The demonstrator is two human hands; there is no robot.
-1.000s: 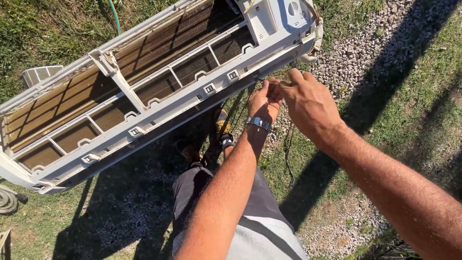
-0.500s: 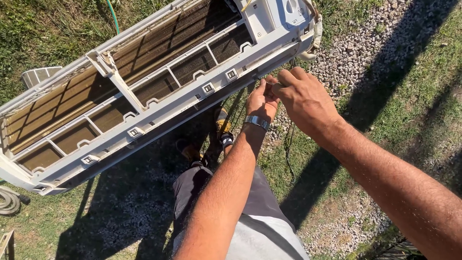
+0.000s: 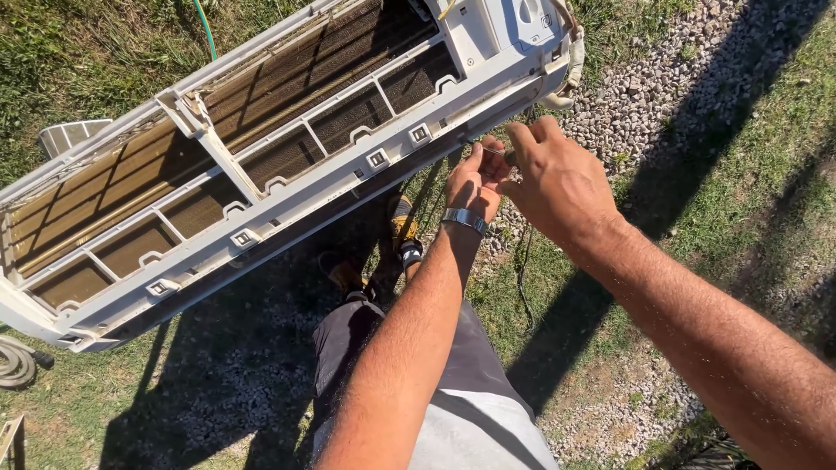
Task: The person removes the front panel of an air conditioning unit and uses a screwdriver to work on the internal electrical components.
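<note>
We pinch a thin wire (image 3: 493, 150) between the fingertips of our left hand (image 3: 475, 181) and right hand (image 3: 557, 183), just below the front edge of the opened white air conditioner unit (image 3: 287, 165). To do this well, we judge a light, steady pinch close to the casing keeps the strand from slipping or kinking.

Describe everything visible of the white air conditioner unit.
The air conditioner unit is a long white plastic indoor body with its front cover off, lying tilted across the view above grass and gravel. Brownish, dirty-looking coil fins show behind a white frame of bars with small clips along the lower edge. Its right end has a moulded housing with a pale hose at the corner. Both hands, left hand and right hand, meet just under that lower edge, pinching something thin; contact with the unit is unclear.
</note>
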